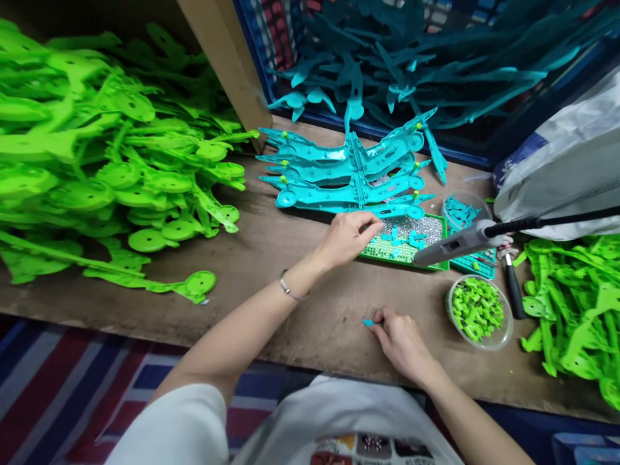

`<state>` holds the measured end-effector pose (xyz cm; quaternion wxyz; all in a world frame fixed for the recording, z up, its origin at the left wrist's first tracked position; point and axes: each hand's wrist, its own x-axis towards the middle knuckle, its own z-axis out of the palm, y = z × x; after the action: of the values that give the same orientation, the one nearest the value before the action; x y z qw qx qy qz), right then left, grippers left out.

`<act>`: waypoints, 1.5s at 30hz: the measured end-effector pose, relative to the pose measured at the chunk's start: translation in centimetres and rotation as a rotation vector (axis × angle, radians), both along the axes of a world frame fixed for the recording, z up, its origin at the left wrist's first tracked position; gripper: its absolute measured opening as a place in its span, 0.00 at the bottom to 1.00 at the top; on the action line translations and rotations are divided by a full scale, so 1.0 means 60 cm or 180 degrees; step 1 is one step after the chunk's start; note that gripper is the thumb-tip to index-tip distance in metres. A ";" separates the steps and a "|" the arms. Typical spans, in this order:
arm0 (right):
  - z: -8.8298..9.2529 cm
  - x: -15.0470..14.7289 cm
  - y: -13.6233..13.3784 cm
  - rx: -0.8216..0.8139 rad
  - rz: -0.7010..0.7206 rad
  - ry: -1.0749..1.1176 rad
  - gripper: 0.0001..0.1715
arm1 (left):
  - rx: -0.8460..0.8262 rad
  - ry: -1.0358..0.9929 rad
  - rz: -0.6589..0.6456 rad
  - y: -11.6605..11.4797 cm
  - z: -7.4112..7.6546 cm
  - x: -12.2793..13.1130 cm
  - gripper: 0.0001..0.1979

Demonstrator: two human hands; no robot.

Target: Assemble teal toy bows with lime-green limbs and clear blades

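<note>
My left hand [347,237], with a bracelet on its wrist, hangs over the left part of a green tray [375,254]. Its thumb and fingertips are pinched together, and whatever is between them is hidden. In the tray are many small silver screws [426,227] and several small teal pieces [416,239]. My right hand [401,339] is low over the bench, its thumb and forefinger closed on a small teal plastic piece [368,322] that sticks out to the left. Beyond the left hand, several long teal plastic parts [314,171] lie in a row with small green pieces on their ends.
Bright green plastic parts [97,148] are heaped at the left, more [581,303] at the right. A grey electric screwdriver [453,243] hangs over the tray. Round tubs hold green pieces [477,309] and teal pieces [460,212]. A black-handled tool [513,287] lies nearby. Teal parts [436,90] fill a blue-framed crate behind.
</note>
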<state>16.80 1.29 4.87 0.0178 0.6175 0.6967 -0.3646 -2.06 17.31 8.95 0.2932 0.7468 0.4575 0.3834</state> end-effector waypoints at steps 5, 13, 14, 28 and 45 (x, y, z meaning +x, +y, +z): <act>0.012 0.006 0.002 0.0069 0.0148 -0.0124 0.07 | -0.0423 0.0855 -0.0874 -0.159 -0.043 -0.024 0.09; 0.077 0.019 0.068 0.2048 -0.0218 -0.0062 0.19 | -0.0678 0.0188 -0.0054 -0.234 -0.091 0.018 0.15; 0.083 0.021 0.074 0.2275 -0.0185 0.0042 0.20 | -0.0587 0.0170 -0.0046 -0.228 -0.090 0.022 0.13; 0.117 0.241 0.123 0.2226 -0.0820 -0.0380 0.18 | 0.0689 0.1310 -0.0837 -0.073 -0.054 0.018 0.17; 0.082 0.257 0.151 0.2328 -0.0713 -0.0616 0.28 | 0.0381 0.1913 -0.0928 -0.038 -0.092 0.089 0.61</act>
<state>32.19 10.34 9.80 -0.1776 0.6868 0.7041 -0.0322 3.30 15.05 3.45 0.1526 0.8998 0.3886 0.1264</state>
